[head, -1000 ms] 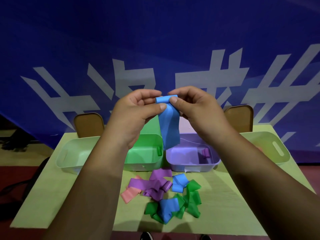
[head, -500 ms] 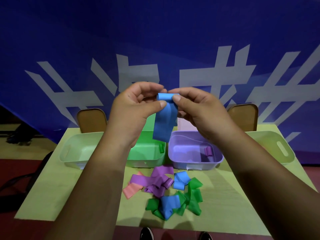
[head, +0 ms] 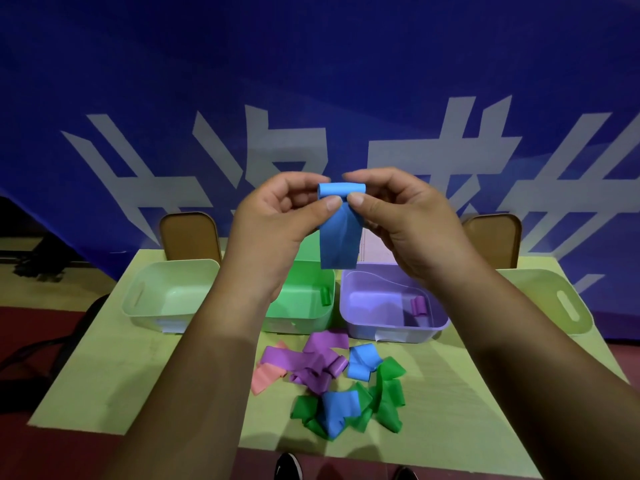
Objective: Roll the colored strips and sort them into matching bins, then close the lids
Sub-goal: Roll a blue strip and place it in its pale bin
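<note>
A blue strip (head: pixel 338 237) hangs in the air above the bins, its top end wound into a small roll. My left hand (head: pixel 277 216) and my right hand (head: pixel 405 220) pinch that roll from either side between thumb and fingers. Below, a green bin (head: pixel 304 306) holds one green roll (head: pixel 325 296) and a purple bin (head: pixel 388 317) holds one purple roll (head: pixel 418 305). A pale bin (head: pixel 166 296) stands at the left and another pale bin (head: pixel 554 299) at the right. Loose purple, pink, blue and green strips (head: pixel 332 382) lie heaped on the table in front.
The yellow-green table (head: pixel 104 375) ends near my feet. Two brown lids (head: pixel 189 235) (head: pixel 493 237) lean upright behind the outer bins against a blue banner. Dark cables lie on the floor at the left.
The roll at the strip's top has grown and the hanging tail has become shorter. Both hands stay at the same height, still pinching the roll.
</note>
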The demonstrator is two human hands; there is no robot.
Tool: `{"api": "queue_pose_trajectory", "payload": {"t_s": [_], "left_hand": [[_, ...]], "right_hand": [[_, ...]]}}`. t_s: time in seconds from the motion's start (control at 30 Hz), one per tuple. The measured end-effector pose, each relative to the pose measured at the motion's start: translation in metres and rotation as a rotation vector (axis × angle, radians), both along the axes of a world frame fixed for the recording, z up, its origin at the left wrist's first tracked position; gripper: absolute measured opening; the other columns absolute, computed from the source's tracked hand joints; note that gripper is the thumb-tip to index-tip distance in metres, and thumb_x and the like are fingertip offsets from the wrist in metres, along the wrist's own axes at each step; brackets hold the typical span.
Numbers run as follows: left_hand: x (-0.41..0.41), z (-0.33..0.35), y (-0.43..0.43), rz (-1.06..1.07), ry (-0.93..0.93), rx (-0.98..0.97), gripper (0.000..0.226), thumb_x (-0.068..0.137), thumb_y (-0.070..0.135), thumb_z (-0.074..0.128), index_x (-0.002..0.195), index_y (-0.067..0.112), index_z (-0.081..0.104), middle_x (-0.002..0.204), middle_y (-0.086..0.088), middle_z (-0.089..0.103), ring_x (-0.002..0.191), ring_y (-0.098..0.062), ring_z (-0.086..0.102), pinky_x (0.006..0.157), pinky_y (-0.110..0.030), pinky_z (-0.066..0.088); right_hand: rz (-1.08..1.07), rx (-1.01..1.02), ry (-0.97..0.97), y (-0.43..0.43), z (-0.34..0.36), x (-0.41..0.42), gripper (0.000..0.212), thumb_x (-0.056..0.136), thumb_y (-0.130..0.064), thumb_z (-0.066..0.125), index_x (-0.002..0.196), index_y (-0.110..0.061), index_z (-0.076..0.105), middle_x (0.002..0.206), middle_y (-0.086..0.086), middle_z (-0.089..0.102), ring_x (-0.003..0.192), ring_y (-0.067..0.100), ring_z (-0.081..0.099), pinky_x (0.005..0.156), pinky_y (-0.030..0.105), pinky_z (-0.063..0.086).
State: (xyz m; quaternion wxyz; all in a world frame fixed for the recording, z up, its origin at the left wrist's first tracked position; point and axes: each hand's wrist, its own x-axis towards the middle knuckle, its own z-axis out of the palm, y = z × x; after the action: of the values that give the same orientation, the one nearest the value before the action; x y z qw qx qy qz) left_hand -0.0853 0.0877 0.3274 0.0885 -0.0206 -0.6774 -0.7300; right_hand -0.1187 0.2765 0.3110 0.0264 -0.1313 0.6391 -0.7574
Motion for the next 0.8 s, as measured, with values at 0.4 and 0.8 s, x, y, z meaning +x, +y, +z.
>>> {"api": "queue_pose_trajectory", "payload": {"t_s": [0.4, 0.8], "left_hand": [[0.009, -0.004, -0.009, 0.079, -0.036, 0.026, 0.024, 0.095, 0.000, 0.076, 0.114, 0.016, 0.078, 0.105, -0.009, 0.081, 0.098, -0.021, 0.077, 0.085, -0.030, 0.062], [0.022, -0.003, -0.016, 0.051, -0.019, 0.039, 0.028, 0.093, -0.005, 0.075, 0.113, 0.015, 0.076, 0.110, -0.016, 0.077, 0.101, -0.023, 0.073, 0.086, -0.030, 0.059]], "right_hand": [[0.074, 0.057, -0.007, -0.011, 0.007, 0.014, 0.032, 0.096, -0.009, 0.077, 0.127, -0.018, 0.073, 0.091, 0.003, 0.069, 0.086, 0.012, 0.068, 0.082, 0.023, 0.056], [0.015, 0.158, 0.034, -0.020, 0.010, 0.021, 0.024, 0.098, -0.006, 0.073, 0.122, -0.009, 0.075, 0.086, 0.012, 0.061, 0.073, 0.005, 0.057, 0.066, 0.017, 0.050]]}}
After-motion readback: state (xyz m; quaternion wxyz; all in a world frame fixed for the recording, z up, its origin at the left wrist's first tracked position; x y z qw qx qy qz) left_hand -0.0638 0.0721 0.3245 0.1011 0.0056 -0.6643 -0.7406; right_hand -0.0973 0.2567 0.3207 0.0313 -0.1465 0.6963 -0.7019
